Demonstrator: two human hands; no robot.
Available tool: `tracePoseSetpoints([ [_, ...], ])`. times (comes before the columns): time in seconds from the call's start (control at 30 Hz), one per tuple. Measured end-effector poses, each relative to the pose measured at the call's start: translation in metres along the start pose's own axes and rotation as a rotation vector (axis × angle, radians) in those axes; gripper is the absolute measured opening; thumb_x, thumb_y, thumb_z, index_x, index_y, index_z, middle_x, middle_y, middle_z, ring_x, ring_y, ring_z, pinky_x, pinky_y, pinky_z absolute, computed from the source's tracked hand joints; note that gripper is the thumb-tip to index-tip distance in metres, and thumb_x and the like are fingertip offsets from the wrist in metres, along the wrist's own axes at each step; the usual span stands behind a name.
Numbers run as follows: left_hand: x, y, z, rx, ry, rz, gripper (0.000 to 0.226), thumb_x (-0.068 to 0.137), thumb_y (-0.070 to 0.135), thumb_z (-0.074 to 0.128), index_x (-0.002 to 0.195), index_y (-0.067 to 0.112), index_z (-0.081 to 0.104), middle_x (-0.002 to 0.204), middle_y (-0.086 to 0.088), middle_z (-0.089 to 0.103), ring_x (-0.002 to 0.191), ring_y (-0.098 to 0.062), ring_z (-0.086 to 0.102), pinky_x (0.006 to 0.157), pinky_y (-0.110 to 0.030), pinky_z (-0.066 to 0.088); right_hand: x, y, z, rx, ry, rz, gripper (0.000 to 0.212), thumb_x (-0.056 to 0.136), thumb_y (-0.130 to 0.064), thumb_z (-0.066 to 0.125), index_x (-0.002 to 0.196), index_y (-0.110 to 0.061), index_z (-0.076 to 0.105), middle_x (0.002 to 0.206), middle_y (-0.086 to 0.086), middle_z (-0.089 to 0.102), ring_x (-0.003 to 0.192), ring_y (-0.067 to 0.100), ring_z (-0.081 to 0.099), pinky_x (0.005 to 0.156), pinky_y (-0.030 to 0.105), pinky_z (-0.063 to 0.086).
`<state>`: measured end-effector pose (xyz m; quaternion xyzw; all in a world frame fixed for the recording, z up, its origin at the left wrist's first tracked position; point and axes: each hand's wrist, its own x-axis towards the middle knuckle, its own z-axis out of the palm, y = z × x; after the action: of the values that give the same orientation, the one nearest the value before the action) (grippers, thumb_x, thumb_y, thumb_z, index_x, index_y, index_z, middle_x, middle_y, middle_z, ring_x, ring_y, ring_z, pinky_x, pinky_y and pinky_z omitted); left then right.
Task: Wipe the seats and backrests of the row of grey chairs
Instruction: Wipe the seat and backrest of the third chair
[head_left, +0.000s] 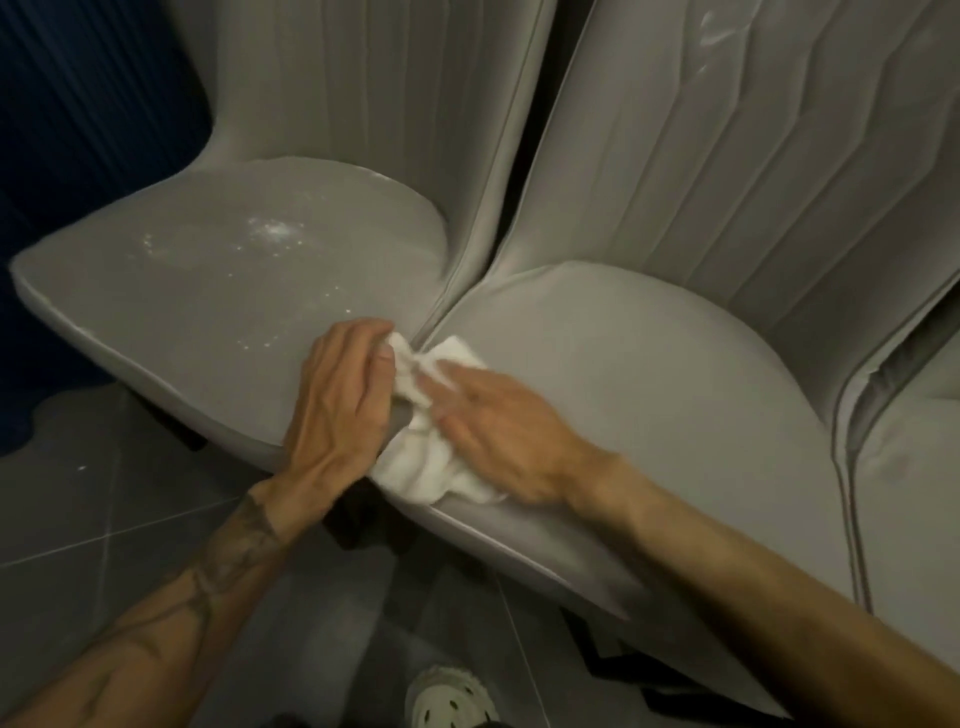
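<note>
Two grey padded chairs stand side by side, touching at the seats. The left chair's seat (218, 270) carries white specks and dust, and its ribbed backrest (374, 93) rises behind. The right chair's seat (613, 374) looks clean, with its backrest (753, 156) above. A crumpled white cloth (426, 457) lies over the seam between the two seat fronts. My left hand (343, 405) rests on the left seat's edge with its thumb against the cloth. My right hand (498, 431) presses flat on the cloth from the right.
A third grey chair (914, 493) shows at the right edge. A dark blue ribbed wall or curtain (93, 93) is at the left. Grey floor tiles (104, 509) lie below, with dark chair legs (358, 519) and my white shoe (447, 696).
</note>
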<state>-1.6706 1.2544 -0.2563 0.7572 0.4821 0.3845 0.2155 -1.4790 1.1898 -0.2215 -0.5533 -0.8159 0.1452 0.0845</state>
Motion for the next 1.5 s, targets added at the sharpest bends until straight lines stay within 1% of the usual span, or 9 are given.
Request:
tracePoseSetpoints([
  [0.17,-0.004,-0.003,0.007,0.113,-0.057,0.059,0.046,0.103,0.04,0.035,0.13,0.013,0.061,0.129,-0.008,0.062,0.12,-0.024,0.053,0.108,-0.036,0.036,0.011,0.034,-0.016,-0.164,0.143,0.377,0.051,0.113,-0.028,0.024,0.161,-0.012,0.028,0.161,0.016,0.037,0.146,0.033,0.039,0.12,0.039,0.028],
  [0.3,-0.005,-0.009,0.005,0.08,-0.089,0.08,0.05,0.102,0.043,0.037,0.138,0.016,0.058,0.137,-0.005,0.06,0.127,-0.021,0.053,0.114,-0.037,0.035,0.015,-0.043,0.031,-0.217,0.144,-0.075,0.043,0.102,-0.022,0.042,0.136,-0.002,0.06,0.132,0.021,0.062,0.119,0.038,0.057,0.111,0.042,0.035],
  [0.4,-0.004,-0.009,-0.001,0.012,-0.15,0.078,0.056,0.101,0.047,0.036,0.143,0.017,0.056,0.143,-0.003,0.058,0.13,-0.017,0.05,0.117,-0.037,0.035,0.007,-0.041,0.023,-0.069,0.083,-0.143,0.047,0.108,-0.027,0.038,0.15,-0.008,0.048,0.148,0.016,0.053,0.131,0.033,0.052,0.116,0.042,0.037],
  [0.67,0.0,-0.012,-0.002,0.235,-0.204,0.153,0.056,0.1,0.044,0.039,0.144,0.015,0.058,0.147,-0.006,0.057,0.138,-0.026,0.05,0.118,-0.044,0.034,0.063,0.082,-0.027,-0.196,0.16,0.499,0.048,0.111,-0.027,0.021,0.151,-0.007,0.039,0.155,0.017,0.042,0.136,0.034,0.045,0.112,0.046,0.034],
  [0.93,0.002,0.002,0.007,0.348,-0.171,0.169,0.054,0.104,0.046,0.039,0.14,0.015,0.062,0.146,-0.006,0.06,0.137,-0.026,0.054,0.114,-0.046,0.037,0.037,0.036,0.001,-0.113,0.095,-0.003,0.055,0.111,-0.034,0.028,0.159,-0.01,0.035,0.162,0.015,0.04,0.149,0.031,0.039,0.122,0.041,0.033],
  [1.23,0.074,0.039,0.042,0.459,-0.236,0.227,0.057,0.104,0.048,0.034,0.146,0.017,0.057,0.156,-0.009,0.051,0.144,-0.029,0.046,0.119,-0.047,0.033,0.054,0.133,-0.044,-0.164,0.336,0.45,0.041,0.106,-0.012,0.045,0.142,0.006,0.051,0.131,0.027,0.06,0.118,0.043,0.06,0.101,0.048,0.05],
  [1.3,0.094,0.044,0.054,0.443,-0.205,0.244,0.055,0.104,0.044,0.033,0.144,0.015,0.058,0.153,-0.01,0.053,0.141,-0.03,0.05,0.116,-0.045,0.034,0.06,0.115,-0.022,-0.159,0.451,0.403,0.034,0.096,-0.005,0.059,0.126,0.012,0.062,0.113,0.031,0.067,0.101,0.048,0.067,0.09,0.053,0.058],
  [1.43,0.134,0.048,0.07,0.469,-0.159,0.302,0.053,0.105,0.039,0.033,0.146,0.013,0.055,0.149,-0.013,0.054,0.136,-0.032,0.05,0.112,-0.046,0.034,0.048,0.097,0.001,-0.108,0.374,0.083,0.049,0.107,-0.026,0.04,0.152,-0.007,0.046,0.144,0.016,0.058,0.127,0.032,0.058,0.112,0.038,0.043],
  [1.5,0.148,0.045,0.074,0.513,-0.123,0.353,0.052,0.106,0.038,0.033,0.146,0.013,0.054,0.141,-0.017,0.055,0.131,-0.036,0.05,0.109,-0.048,0.036,0.046,0.127,-0.013,-0.086,0.4,0.213,0.047,0.109,-0.027,0.035,0.151,-0.013,0.048,0.144,0.014,0.059,0.125,0.03,0.061,0.11,0.036,0.041],
])
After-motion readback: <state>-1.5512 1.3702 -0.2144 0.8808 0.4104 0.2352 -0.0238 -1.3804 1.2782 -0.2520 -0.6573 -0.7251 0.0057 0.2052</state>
